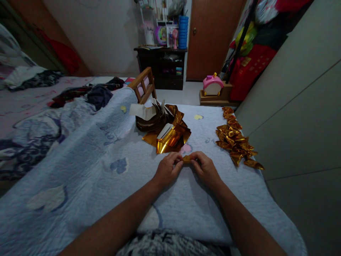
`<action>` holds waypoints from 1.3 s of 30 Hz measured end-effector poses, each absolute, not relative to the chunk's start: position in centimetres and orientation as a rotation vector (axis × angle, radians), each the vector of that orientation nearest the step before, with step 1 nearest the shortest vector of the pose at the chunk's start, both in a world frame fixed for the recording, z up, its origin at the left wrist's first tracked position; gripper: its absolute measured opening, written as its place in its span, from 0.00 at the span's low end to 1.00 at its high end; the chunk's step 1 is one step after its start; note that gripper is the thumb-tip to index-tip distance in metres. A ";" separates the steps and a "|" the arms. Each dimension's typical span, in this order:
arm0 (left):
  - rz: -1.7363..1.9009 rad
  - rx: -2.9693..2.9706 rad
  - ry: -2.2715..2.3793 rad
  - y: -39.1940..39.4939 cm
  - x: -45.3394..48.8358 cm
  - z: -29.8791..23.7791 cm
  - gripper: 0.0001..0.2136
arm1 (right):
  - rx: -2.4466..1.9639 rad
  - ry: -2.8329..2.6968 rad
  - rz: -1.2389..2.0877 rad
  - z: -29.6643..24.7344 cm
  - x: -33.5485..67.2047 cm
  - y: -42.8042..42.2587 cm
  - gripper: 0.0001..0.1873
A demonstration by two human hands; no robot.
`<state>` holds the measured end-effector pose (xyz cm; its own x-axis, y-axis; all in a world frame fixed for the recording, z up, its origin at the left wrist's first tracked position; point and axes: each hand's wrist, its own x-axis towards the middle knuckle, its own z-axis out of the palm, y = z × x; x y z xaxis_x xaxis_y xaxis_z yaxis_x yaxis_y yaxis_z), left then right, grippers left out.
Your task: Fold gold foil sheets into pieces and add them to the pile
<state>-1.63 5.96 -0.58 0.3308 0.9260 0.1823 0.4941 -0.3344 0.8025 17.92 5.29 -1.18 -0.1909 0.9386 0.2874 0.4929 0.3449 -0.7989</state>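
Note:
A small piece of gold foil paper [187, 159] is stretched between my two hands, low over the bed cover. My left hand [168, 168] pinches its left end between thumb and fingers. The right end is gripped the same way by my right hand [205, 169]. Just beyond my left hand lies a loose pile of gold foil sheets [172, 140], some showing white backing. To the right of my right hand, folded gold foil pieces [233, 138] with pointed ends lie in a heap along the bed's edge.
A pale blue quilted cover [119, 199] with leaf shapes spreads under everything. Rumpled clothes [98, 96] lie at the left. A wooden rail [145, 87] stands at the far end, and a grey panel [298, 124] rises at the right. A pink toy [213, 85] sits beyond the bed.

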 end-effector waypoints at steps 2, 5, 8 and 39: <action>0.878 1.886 1.227 6.0 -1.8 -0.7 0.06 | -1.211 -1.783 0.703 -1.0 17.9 5.3 0.05; 0.859 1.790 1.185 6.1 -2.0 -1.0 0.07 | -1.145 -1.747 0.688 -0.6 17.9 5.3 0.04; 0.878 1.712 1.120 6.1 -2.2 -1.3 0.06 | -1.126 -1.740 0.689 -0.4 17.8 5.3 0.04; 0.844 1.722 1.013 6.3 -2.1 -0.8 0.09 | -1.133 -1.614 1.186 -0.8 17.2 5.5 0.08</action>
